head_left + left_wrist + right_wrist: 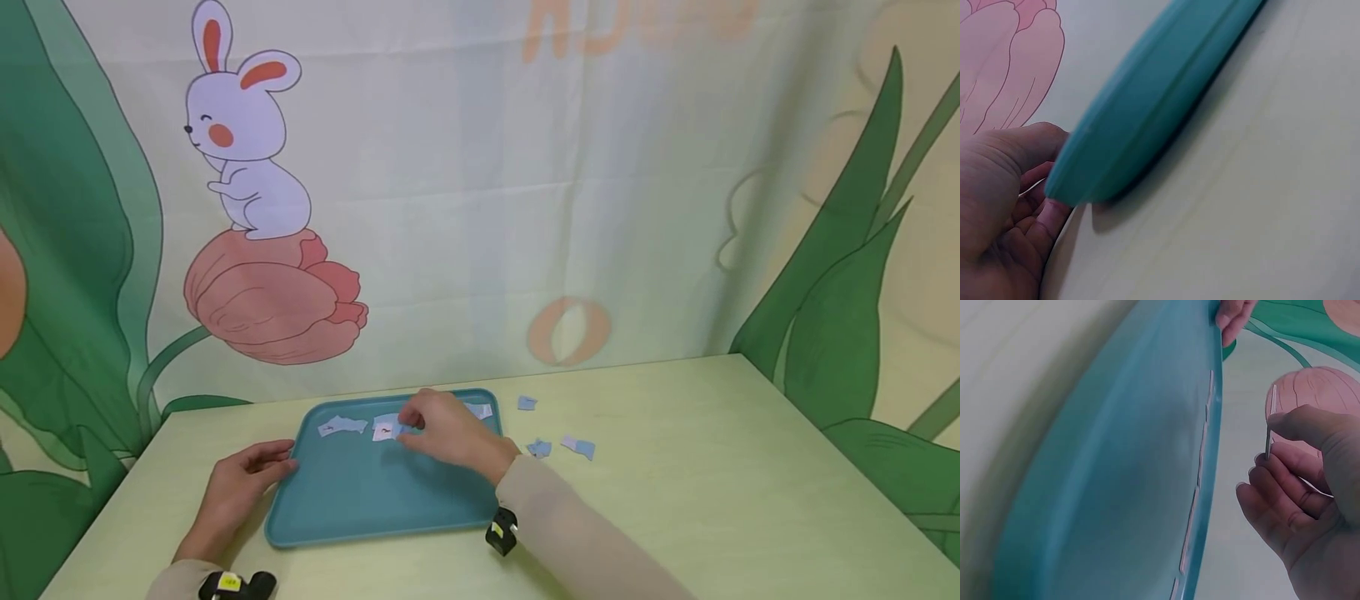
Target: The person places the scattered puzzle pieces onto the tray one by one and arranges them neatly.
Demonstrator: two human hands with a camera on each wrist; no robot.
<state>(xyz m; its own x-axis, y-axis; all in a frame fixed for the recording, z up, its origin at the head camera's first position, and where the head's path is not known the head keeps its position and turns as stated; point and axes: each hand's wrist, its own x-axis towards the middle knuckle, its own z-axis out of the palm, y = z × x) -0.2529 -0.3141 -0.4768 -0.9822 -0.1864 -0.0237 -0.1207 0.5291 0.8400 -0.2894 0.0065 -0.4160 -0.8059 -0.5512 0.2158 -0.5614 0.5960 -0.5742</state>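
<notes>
My right hand [450, 429] is over the upper part of the teal tray [375, 500]. Between its thumb and index finger it pinches a thin torn paper piece [1272, 419], seen edge-on in the right wrist view and held off the tray. Along the tray's far side lie torn bluish paper scraps: one at the left [342, 426], one with a small dark mark in the middle [384, 428], and one at the right [478, 411], partly behind my hand. My left hand [240, 492] holds the tray's left edge, thumb and fingers at the rim [1116, 137].
On the pale table [675, 492], right of the tray, lie more torn scraps: a small blue one [527, 403], a blue one [538, 448] and a pink-and-blue one [579, 447]. Behind the table hangs a curtain [465, 208] printed with a rabbit and plants.
</notes>
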